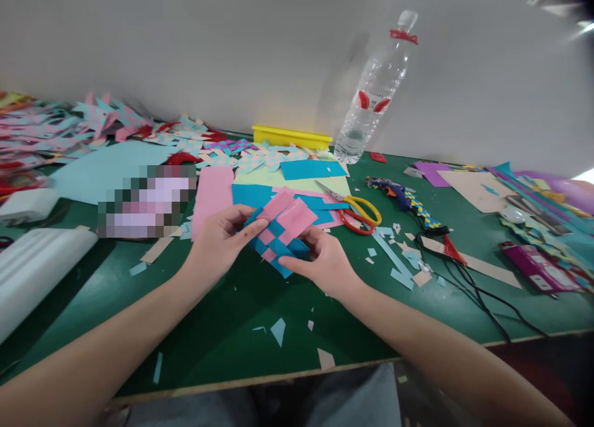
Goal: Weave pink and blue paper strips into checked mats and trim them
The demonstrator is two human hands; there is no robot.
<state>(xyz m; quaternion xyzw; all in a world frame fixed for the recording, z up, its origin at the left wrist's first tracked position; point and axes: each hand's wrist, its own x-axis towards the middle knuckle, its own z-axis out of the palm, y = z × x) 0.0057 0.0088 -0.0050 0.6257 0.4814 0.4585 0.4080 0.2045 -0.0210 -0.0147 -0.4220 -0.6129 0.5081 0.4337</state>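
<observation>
A woven piece of pink and blue paper is held above the green table, its strips crossing in a checkered pattern, with wider pink flaps at the top. My left hand pinches its left edge between thumb and fingers. On the right side, my right hand grips the lower right edge, thumb in front and fingers partly hidden behind the paper. Just beyond the hands lie blue paper sheets, a pink sheet and scissors with yellow and red handles.
A clear plastic bottle stands at the back beside a yellow tray. A glue gun and black cables lie to the right, near a purple box. Paper scraps dot the green table. A white object is at left.
</observation>
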